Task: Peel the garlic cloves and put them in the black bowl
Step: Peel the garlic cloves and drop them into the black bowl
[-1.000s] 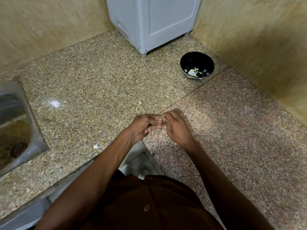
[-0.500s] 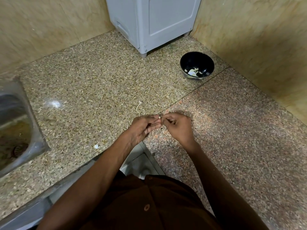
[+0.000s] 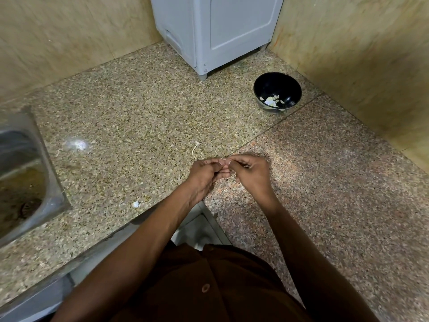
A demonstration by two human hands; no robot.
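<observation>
Together: left hand (image 3: 204, 174), right hand (image 3: 250, 173) fingertips pinching small garlic clove (image 3: 225, 161).

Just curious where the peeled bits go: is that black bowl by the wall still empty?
No, the black bowl already holds several pale pieces lying at its bottom.

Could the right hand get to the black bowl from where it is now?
Probably yes. Bare counter lies between the right hand and the bowl, nothing in the way, though its fingers are busy pinching something small with the left hand.
</observation>
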